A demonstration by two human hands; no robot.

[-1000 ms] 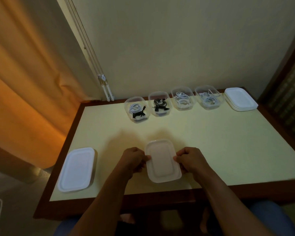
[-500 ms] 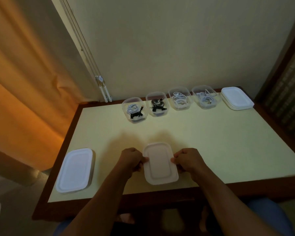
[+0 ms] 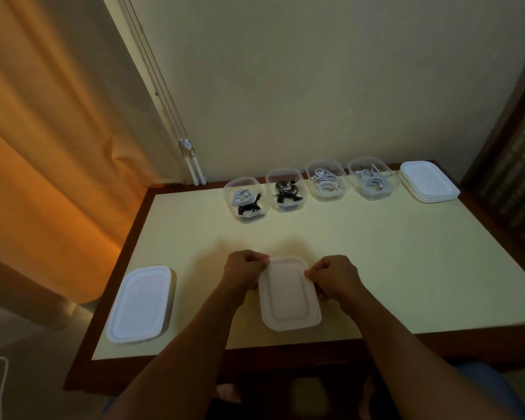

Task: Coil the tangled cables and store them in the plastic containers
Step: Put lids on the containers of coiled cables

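A lidded white plastic container (image 3: 288,294) sits near the table's front edge. My left hand (image 3: 245,271) grips its left rim and my right hand (image 3: 334,275) grips its right rim, fingers curled over the lid's edges. Its contents are hidden by the lid. At the back stand several open clear containers: one with white and black cables (image 3: 246,199), one with a black cable (image 3: 286,190), and two with white cables (image 3: 326,180) (image 3: 372,179).
Another lidded white container (image 3: 140,304) lies at the front left of the cream table (image 3: 406,256). A stack of white lids (image 3: 428,181) sits at the back right. An orange curtain hangs on the left, a wall behind.
Both hands have shifted slightly toward the far end of the lid, still holding its sides. The camera view has tilted a little.
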